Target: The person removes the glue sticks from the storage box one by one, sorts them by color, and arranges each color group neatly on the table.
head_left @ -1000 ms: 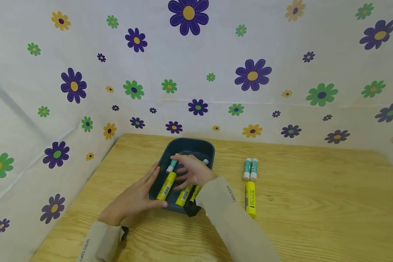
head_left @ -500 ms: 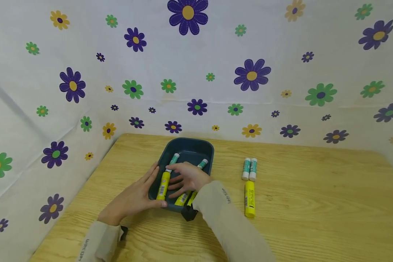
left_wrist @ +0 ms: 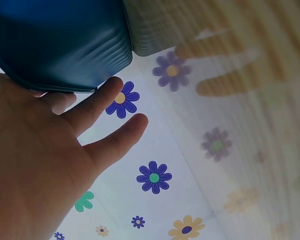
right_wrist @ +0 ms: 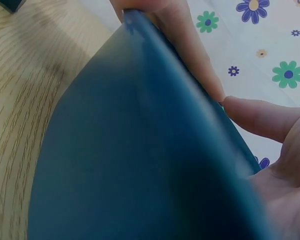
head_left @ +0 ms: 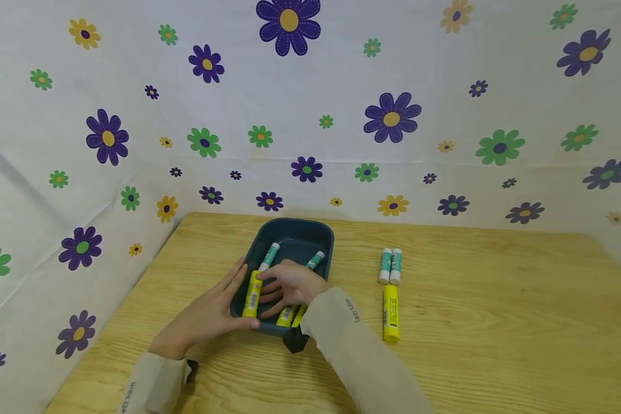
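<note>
A dark blue tray [head_left: 295, 248] holds glue sticks. Along its left wall lie a teal-and-white glue stick [head_left: 269, 256] and, nearer me, a yellow glue stick [head_left: 251, 296]. My left hand [head_left: 207, 313] lies against the tray's near left corner, thumb over the near rim and straight fingers along the outer wall. Over the tray, my right hand [head_left: 292, 284] has spread fingers, with one fingertip touching the yellow stick's far end. Partly covered by that hand are another teal-and-white glue stick [head_left: 316, 260] and two yellow glue sticks [head_left: 286, 315] on the right. The right wrist view shows mostly the tray wall.
To the right of the tray, two teal-and-white glue sticks [head_left: 385, 266] lie side by side on the wooden table [head_left: 476, 322], with a yellow glue stick [head_left: 391, 313] below them. A flowered sheet [head_left: 341, 75] hangs behind and at the left.
My right hand has shifted left and nearer me, from the left teal-and-white glue stick to the yellow one. The yellow stick has moved closer to the tray's left wall. My left hand stays put.
</note>
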### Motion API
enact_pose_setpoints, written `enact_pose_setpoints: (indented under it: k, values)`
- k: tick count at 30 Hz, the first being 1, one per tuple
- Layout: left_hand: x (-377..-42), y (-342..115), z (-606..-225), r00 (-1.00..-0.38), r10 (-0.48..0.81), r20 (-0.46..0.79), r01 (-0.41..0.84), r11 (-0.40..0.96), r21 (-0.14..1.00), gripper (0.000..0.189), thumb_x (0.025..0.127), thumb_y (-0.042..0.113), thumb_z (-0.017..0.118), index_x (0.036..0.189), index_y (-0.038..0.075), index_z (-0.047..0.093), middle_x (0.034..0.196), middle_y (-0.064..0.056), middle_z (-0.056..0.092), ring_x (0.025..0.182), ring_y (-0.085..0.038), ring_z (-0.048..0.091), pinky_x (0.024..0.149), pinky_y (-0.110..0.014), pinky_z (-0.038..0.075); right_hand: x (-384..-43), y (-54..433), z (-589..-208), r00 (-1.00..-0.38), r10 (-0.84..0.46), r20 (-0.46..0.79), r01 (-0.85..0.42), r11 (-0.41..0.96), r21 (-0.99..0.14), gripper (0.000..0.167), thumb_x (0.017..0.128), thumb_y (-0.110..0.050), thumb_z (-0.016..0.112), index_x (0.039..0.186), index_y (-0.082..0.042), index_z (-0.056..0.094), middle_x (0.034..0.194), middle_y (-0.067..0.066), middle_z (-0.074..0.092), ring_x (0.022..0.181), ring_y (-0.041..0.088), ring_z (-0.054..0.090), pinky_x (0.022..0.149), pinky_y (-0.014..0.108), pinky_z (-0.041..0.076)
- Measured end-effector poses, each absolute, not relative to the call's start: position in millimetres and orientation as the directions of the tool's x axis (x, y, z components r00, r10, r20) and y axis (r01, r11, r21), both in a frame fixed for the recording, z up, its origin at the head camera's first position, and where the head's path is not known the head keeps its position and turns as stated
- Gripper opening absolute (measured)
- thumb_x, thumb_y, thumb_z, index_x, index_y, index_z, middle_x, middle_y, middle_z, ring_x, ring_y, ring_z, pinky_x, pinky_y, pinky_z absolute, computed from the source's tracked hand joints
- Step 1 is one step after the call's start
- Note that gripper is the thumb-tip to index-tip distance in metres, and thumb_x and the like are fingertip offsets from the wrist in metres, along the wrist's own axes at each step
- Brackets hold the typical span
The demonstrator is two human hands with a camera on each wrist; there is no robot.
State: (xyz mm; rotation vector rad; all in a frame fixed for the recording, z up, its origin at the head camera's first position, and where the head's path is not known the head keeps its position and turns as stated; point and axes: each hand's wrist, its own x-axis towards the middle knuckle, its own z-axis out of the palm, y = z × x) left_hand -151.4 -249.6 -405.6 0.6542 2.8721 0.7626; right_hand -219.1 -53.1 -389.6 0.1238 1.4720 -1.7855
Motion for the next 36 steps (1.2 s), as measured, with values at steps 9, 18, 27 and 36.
enact_pose_setpoints:
  k: [9,18,27,36]
  values:
    - [-152.0,-247.9,-405.7,-0.910,0.415,0.005,0.362,0.786,0.501,0.111,0.088,0.051,0.076,0.161,-0.001,0.012,0.169,-0.016,0.003,0.145,-0.048,0.028,0.107,-0.065,0.037,-218.3,-54.0,-391.2,-0.680,-0.550,-0.485,0.568,0.022,-0.823,0.028,0.100,-0.004,0.059,0.126,0.009,0.056,0.113,0.027,0.062,0.103,0.043,0.065,0.087,0.063,0.054]
    - [-152.0,-248.3,-405.8,-0.909,0.417,0.006,0.366,0.790,0.492,0.110,0.088,0.051,0.076,0.161,-0.002,0.013,0.169,-0.017,0.004,0.145,-0.047,0.028,0.106,-0.066,0.037,-216.6,-55.8,-391.0,-0.687,-0.553,-0.472,0.543,0.042,-0.839,0.039,0.098,0.002,0.061,0.134,0.002,0.045,0.109,0.024,0.063,0.099,0.038,0.066,0.088,0.061,0.054]
    - [-151.8,-249.4,-406.3,-0.907,0.421,0.016,0.368,0.773,0.516,0.109,0.088,0.050,0.076,0.161,-0.001,0.013,0.170,-0.015,0.004,0.145,-0.047,0.028,0.106,-0.066,0.037,-215.5,-56.6,-392.2,-0.704,-0.547,-0.453,0.508,0.057,-0.859,0.044,0.098,-0.001,0.063,0.138,0.003,0.046,0.109,0.022,0.063,0.097,0.037,0.067,0.083,0.056,0.057]
    - [-151.3,-249.7,-406.4,-0.902,0.431,0.023,0.381,0.771,0.510,0.109,0.088,0.051,0.076,0.161,-0.001,0.013,0.169,-0.016,0.004,0.144,-0.048,0.030,0.105,-0.067,0.038,-213.0,-54.7,-390.9,-0.725,-0.531,-0.438,0.482,0.061,-0.874,0.046,0.096,-0.003,0.067,0.137,0.002,0.047,0.109,0.020,0.064,0.095,0.035,0.067,0.083,0.055,0.058]
